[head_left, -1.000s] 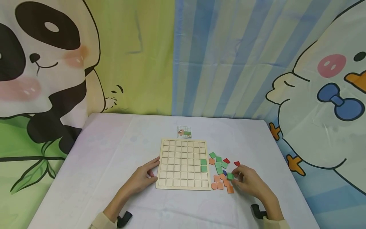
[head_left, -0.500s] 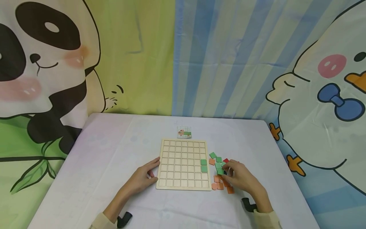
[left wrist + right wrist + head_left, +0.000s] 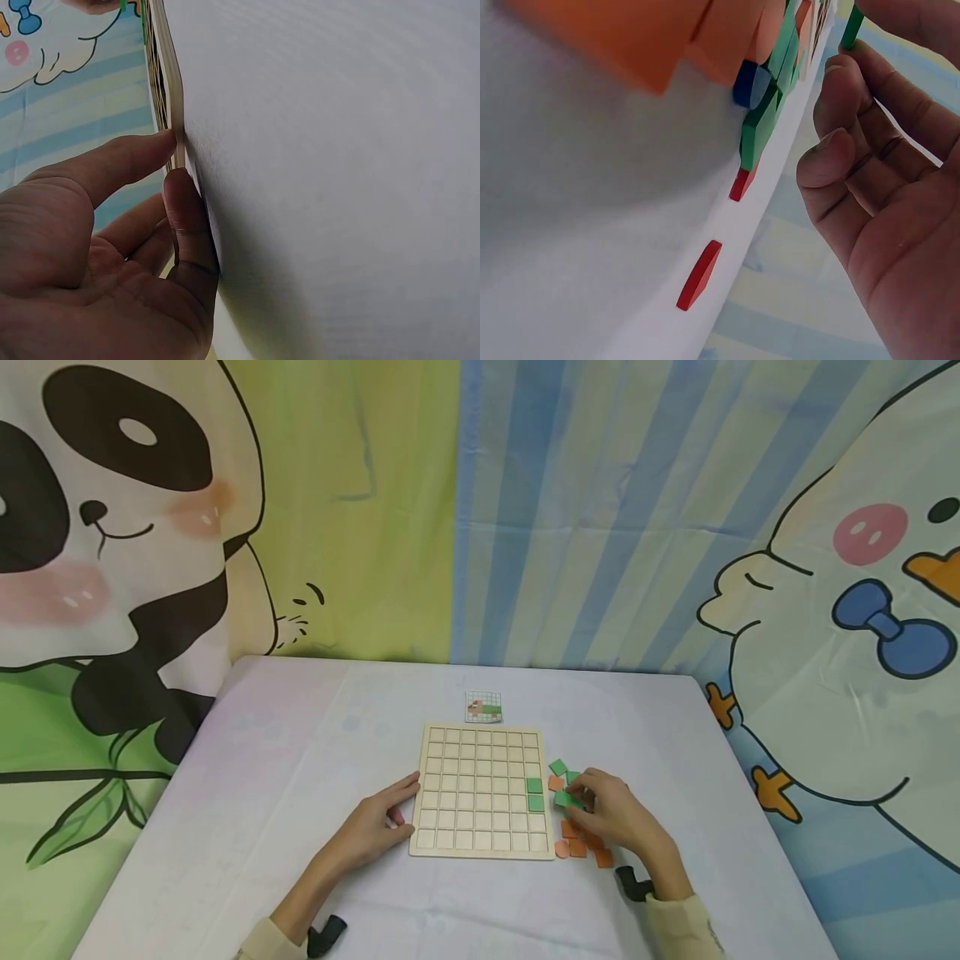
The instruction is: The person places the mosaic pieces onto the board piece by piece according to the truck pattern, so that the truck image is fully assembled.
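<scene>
My left hand (image 3: 375,825) rests along the left edge of a wooden grid board (image 3: 476,789), its fingertips and thumb touching the rim. Close up in the left wrist view, the thumb and a finger (image 3: 191,225) lie against the board's edge (image 3: 172,90). Two green squares (image 3: 535,793) fill neighbouring cells near the board's right side. Over the loose pieces, my right hand (image 3: 617,812) pinches a green square tile (image 3: 851,28) between thumb and finger. The hand hides part of the pile in the head view.
Orange pieces (image 3: 577,847) lie right of the board's lower corner, with more green tiles (image 3: 557,767) higher up. A blue piece (image 3: 750,84) and two red ones (image 3: 699,275) show in the right wrist view. Behind the board lies a small picture card (image 3: 483,707).
My right hand has moved left across the loose pieces toward the board, carrying the green tile. The left hand and the board have stayed put.
</scene>
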Demonstrator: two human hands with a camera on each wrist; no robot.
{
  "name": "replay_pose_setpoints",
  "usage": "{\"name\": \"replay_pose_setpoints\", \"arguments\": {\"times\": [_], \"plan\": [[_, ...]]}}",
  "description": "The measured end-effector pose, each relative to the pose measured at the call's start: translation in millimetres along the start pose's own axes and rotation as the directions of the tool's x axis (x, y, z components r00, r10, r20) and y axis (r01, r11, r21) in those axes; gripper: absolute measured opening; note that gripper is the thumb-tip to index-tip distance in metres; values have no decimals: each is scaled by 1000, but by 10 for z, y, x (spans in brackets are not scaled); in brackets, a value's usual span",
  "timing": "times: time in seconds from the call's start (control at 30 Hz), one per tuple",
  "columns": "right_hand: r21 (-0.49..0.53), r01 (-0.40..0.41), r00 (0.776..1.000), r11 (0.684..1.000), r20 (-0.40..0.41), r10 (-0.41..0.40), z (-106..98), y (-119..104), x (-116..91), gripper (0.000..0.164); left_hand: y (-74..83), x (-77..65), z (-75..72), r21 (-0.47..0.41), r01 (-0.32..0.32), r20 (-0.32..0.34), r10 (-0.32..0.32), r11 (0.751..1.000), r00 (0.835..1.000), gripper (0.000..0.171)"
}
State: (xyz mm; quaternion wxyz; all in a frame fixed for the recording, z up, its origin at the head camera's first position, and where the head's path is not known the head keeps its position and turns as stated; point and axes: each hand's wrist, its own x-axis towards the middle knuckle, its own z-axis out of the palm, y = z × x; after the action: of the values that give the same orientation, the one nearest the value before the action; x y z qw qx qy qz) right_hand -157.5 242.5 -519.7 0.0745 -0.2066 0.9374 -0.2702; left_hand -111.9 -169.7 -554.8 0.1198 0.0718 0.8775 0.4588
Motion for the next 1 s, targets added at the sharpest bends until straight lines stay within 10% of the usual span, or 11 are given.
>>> {"name": "replay_pose_setpoints", "arguments": {"times": [1.0], "plan": [[22, 57, 998, 998, 33, -58, 134, -249, 348, 22, 10, 4, 3, -9, 7, 0, -7, 1000, 1000, 72]]}}
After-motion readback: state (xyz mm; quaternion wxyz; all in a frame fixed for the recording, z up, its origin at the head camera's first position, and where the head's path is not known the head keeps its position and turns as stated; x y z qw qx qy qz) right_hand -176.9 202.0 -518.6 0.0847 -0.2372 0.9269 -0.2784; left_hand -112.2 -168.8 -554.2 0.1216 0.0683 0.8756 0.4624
